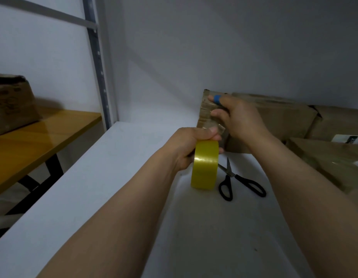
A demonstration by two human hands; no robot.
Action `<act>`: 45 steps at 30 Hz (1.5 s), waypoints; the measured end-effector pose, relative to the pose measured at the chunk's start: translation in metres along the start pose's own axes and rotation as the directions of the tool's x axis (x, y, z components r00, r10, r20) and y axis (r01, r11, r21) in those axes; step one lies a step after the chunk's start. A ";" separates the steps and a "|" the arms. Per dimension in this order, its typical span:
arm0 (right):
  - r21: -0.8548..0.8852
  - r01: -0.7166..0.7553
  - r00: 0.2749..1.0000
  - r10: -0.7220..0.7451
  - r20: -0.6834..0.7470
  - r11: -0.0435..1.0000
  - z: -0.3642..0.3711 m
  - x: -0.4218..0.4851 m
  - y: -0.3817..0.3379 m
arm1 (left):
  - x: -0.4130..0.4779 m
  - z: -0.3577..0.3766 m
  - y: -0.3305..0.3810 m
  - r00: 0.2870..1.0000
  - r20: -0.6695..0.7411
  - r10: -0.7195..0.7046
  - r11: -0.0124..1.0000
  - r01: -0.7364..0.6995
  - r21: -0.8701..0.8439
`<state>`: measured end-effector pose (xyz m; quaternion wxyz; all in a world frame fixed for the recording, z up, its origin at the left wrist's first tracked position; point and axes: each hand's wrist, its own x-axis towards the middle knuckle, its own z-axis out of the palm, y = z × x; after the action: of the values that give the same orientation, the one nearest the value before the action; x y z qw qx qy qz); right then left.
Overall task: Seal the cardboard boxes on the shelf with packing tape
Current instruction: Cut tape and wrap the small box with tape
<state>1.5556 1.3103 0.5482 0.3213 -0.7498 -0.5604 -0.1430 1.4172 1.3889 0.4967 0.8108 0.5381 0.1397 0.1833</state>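
Brown cardboard box [11,101], far left, on an amber wooden table top [43,133], well apart from the work; grey metal shelf upright [98,63], between that table and the white shelf board [90,177]; left hand [186,149], centre, fingers curled round the yellow roll of packing tape [205,165], thumb over its top, roll held on edge above the board; clear tape strip [219,129], short, running from the top of the roll up and away to the right hand [238,117], which appears to pinch its free end between thumb and curled fingers, a blue band [216,99] round the forefinger; black-handled steel scissors [232,174], blades apart, lying on the board just right of the roll, untouched; long flat cardboard box [274,117], probably the one being sealed, directly beyond the right hand, long axis running right and far, its left end at the fingertips and glossy as if already taped; further cardboard boxes [334,125], right; the right hand is nearer the box end than the left, so the strip likely lands there first
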 end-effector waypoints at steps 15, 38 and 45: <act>0.569 -0.112 0.979 0.189 -0.078 0.815 -0.031 -0.027 -0.031 | -0.046 0.016 0.008 0.960 -0.131 0.247 0.969 -0.240 0.061; 0.126 0.287 0.933 -0.248 -0.259 0.950 -0.052 -0.096 -0.037 | -0.076 0.043 0.028 0.967 0.031 0.254 0.692 -0.204 0.693; 0.406 0.117 0.988 -0.064 -0.142 0.906 -0.051 -0.098 -0.052 | -0.086 0.047 0.032 0.936 -0.141 0.323 0.681 -0.126 0.721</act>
<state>1.4819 1.2130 0.5469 0.5002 -0.6274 -0.5911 -0.0828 1.3551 1.3232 0.5469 0.4910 0.7896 0.2349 0.2835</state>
